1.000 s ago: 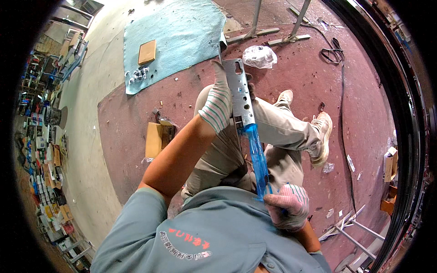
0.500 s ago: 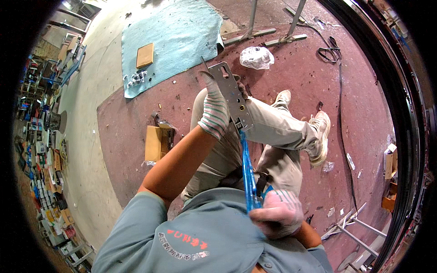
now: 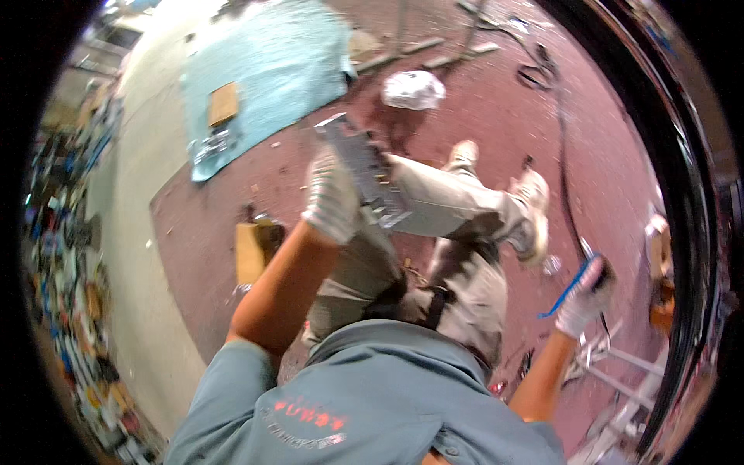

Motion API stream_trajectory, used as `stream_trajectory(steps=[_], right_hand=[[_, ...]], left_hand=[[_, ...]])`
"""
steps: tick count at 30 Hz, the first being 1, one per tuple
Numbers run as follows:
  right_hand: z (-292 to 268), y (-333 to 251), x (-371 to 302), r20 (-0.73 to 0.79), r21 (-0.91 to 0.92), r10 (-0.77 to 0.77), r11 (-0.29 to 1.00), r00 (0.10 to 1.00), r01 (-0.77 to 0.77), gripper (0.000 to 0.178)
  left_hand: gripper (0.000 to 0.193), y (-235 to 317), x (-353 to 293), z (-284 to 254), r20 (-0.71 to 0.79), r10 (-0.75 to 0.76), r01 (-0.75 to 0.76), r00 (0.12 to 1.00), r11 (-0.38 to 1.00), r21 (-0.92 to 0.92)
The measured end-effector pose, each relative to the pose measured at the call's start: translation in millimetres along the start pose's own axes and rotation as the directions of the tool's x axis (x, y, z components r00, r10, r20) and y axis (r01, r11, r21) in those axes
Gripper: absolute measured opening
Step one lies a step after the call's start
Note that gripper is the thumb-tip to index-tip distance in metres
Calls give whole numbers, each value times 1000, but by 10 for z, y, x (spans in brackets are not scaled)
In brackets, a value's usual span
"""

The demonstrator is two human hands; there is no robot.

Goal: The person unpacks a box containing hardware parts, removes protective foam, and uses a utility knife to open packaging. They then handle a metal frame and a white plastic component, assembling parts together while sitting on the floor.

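My left hand (image 3: 332,200), in a striped white glove, is closed around a long grey metal lock case (image 3: 363,164) with holes and slots, held tilted above my knee. Its far end points up and to the left; motion blurs its details. Out to the right, well apart from the case, my gloved right hand (image 3: 587,298) is closed on a thin strip of blue plastic film (image 3: 568,288). The film trails from the fingers toward the lower left.
A light-blue mat (image 3: 267,77) on the floor carries a flat brown box (image 3: 223,105) and small bagged parts. A clear plastic bag (image 3: 413,90) lies beyond my legs. An open cardboard box (image 3: 252,252) stands at left. A black cable (image 3: 564,155) and metal frame (image 3: 620,364) are at right.
The blue film has come away from the lock case. My right hand has swung from my waist out to the right with it. The view has shifted slightly.
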State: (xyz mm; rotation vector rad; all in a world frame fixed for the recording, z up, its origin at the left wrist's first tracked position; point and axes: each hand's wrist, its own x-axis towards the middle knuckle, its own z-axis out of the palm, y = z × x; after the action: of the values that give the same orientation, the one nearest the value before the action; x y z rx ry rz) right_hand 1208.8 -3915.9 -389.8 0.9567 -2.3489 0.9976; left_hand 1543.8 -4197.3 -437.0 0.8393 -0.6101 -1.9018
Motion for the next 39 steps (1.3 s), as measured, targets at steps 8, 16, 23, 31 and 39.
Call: stream_trajectory(steps=[8,16,23,31,39], right_hand=[[162,2897,-1017,651,-576,758,469,-30,-670,63],[-300,2986,-547,710,-554,704,561,2,-615,39],[-238,1952,-227,651,-263,445,892,615,-367,30],[-84,-1074,-403,815,537,-321,731,483,-420,59],[98,-1232,-696,809,568,-347,258,474,-781,66]], left_hand=[[59,-143,-227,342,-38,-119,118,992,993,-22],[82,-194,-368,325,97,-291,296,952,954,-38],[69,-351,-552,711,57,-402,406,914,908,-106],[57,-410,-837,1377,402,-396,413,826,909,47],[51,-393,-881,1438,527,-255,222,811,967,126]])
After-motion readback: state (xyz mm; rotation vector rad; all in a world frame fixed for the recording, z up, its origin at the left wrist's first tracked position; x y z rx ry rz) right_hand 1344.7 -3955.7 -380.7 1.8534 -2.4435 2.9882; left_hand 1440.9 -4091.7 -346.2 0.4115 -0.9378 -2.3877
